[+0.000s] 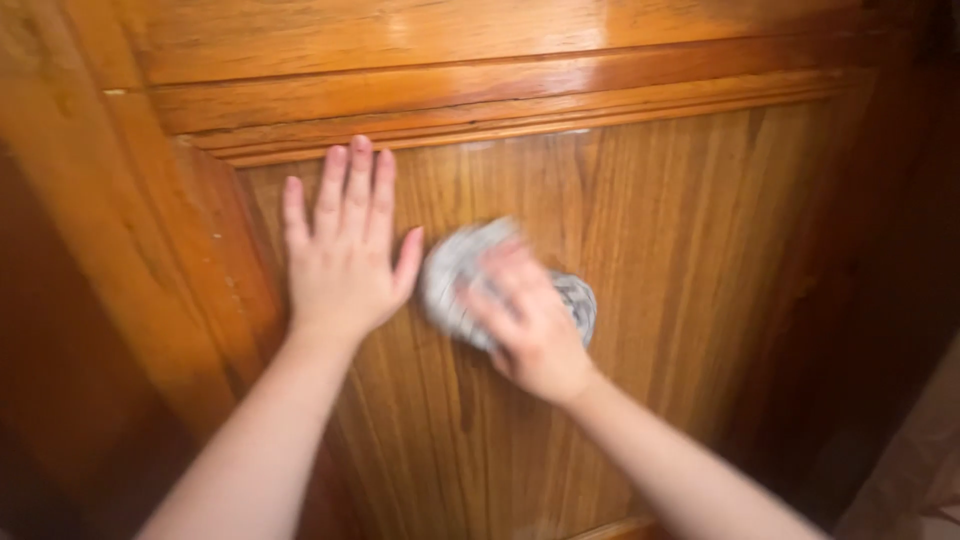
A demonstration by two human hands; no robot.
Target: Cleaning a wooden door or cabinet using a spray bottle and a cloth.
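Note:
A varnished wooden door (680, 220) with a recessed grooved panel fills the view. My left hand (345, 255) lies flat on the panel, fingers spread and pointing up, holding nothing. Just to its right, my right hand (530, 320) presses a crumpled grey-white cloth (450, 270) against the panel. The right hand and cloth are blurred by motion. Part of the cloth shows on either side of the hand; the rest is hidden beneath it.
A moulded wooden rail (500, 100) runs across above the panel. The door's left stile (150, 250) slopes down at the left. The right side falls into dark shadow, with a pale brownish surface (920, 470) at the bottom right corner.

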